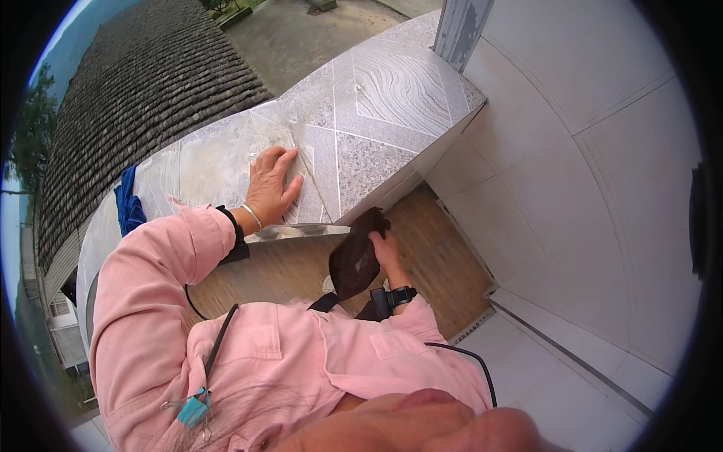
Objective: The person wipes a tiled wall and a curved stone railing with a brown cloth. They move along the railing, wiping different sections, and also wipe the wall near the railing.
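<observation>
My left hand (273, 183) rests palm down on a tiled ledge (384, 135), its fingers slightly bent and apart, holding nothing. It lies beside a joint where worn, stained tiles meet patterned grey ones. Below the ledge's near edge, my right hand (386, 252) grips a limp, dark brown piece (355, 263), either cloth or a thin bag. This piece hangs in front of my body, its top end against the ledge's side.
A blue cloth (129, 203) lies at the ledge's left end. White tiled wall (536, 152) rises on the right, near a worn metal post (460, 34). Wood-patterned floor (446, 254) is below. Beyond the ledge are a tiled roof (152, 68) and a yard (316, 45).
</observation>
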The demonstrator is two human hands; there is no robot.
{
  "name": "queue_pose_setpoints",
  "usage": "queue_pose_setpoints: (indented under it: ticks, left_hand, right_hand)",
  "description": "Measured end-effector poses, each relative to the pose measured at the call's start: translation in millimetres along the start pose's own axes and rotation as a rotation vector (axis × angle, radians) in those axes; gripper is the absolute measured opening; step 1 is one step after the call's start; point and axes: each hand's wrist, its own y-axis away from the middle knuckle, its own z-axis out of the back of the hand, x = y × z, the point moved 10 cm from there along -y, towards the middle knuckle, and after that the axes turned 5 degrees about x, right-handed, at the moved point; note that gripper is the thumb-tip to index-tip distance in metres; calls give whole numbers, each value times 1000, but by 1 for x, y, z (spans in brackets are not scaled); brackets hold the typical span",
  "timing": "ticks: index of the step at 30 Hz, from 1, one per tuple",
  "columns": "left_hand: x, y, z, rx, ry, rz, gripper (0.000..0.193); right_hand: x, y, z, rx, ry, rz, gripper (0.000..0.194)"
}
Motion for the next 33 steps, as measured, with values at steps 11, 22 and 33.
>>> queue_pose_setpoints:
  ticks: [11,22,33]
  left_hand:
    - [3,5,4,-58,41,16,51]
    - [10,5,1,-121,138,26,58]
    - [139,138,115,-488,240,-22,40]
  right_hand:
    - [439,8,31,-147,929,859,48]
    - [371,-18,-52,-381,1454,738,48]
    - [319,49,-147,-200,1477,757,42]
